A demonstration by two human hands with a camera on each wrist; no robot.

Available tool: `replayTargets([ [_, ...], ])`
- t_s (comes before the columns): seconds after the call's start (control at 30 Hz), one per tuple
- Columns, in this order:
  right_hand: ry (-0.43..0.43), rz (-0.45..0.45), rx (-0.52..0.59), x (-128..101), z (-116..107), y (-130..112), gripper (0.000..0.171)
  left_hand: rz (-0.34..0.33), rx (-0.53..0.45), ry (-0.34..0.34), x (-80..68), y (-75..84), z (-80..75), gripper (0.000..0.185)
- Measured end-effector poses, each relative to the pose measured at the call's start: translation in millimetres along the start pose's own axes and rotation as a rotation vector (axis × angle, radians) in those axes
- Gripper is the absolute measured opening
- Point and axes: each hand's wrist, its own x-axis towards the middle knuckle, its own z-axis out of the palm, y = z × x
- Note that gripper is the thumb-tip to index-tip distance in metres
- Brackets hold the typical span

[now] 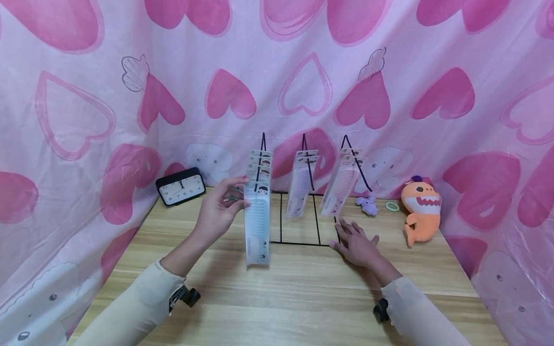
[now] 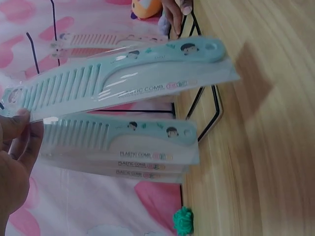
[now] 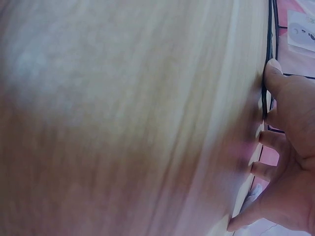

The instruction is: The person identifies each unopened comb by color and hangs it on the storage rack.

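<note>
A black wire rack (image 1: 298, 242) stands at the back of the wooden table (image 1: 303, 288) with three hooks. Packaged teal combs hang on the left hook (image 1: 259, 166), more packs on the middle hook (image 1: 301, 185) and the right hook (image 1: 339, 190). My left hand (image 1: 240, 194) pinches the top of one packaged comb (image 1: 257, 226), held just in front of the left hook. In the left wrist view that comb (image 2: 123, 73) lies above the hanging combs (image 2: 118, 142). My right hand (image 1: 346, 230) rests flat on the table, its fingers (image 3: 275, 78) touching the rack's base wire (image 3: 269, 49).
A black clock (image 1: 180, 186) stands at the back left. A purple toy (image 1: 368, 204), a green ring (image 1: 392, 206) and an orange plush (image 1: 420, 209) lie at the back right. Pink heart-print cloth (image 1: 86, 120) closes in the table on three sides.
</note>
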Motion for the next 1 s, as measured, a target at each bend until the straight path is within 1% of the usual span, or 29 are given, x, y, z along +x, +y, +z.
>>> replayTargets([
  [0.2, 0.001, -0.001, -0.001, 0.1, 0.1, 0.7, 0.078, 0.036, 0.058, 0.026, 9.8, -5.7, 2.9, 0.061],
  [0.33, 0.003, -0.003, -0.004, -0.1, -0.1, 1.0, 0.078, 0.057, 0.068, 0.039, 15.7, -9.1, 4.5, 0.062],
  [0.5, 0.001, -0.002, 0.003, -0.7, -0.4, 0.1, 0.078, 0.058, 0.069, 0.051, 21.2, -11.4, 4.9, 0.062],
  [0.8, -0.012, -0.004, 0.005, -0.6, -0.2, 1.1, 0.078, 0.041, 0.049, 0.063, 22.3, -10.8, 4.3, 0.063],
  [1.0, -0.026, -0.006, 0.017, -0.4, -0.4, 3.5, 0.078, -0.012, 0.05, 0.057, 20.2, -12.6, 2.8, 0.072],
])
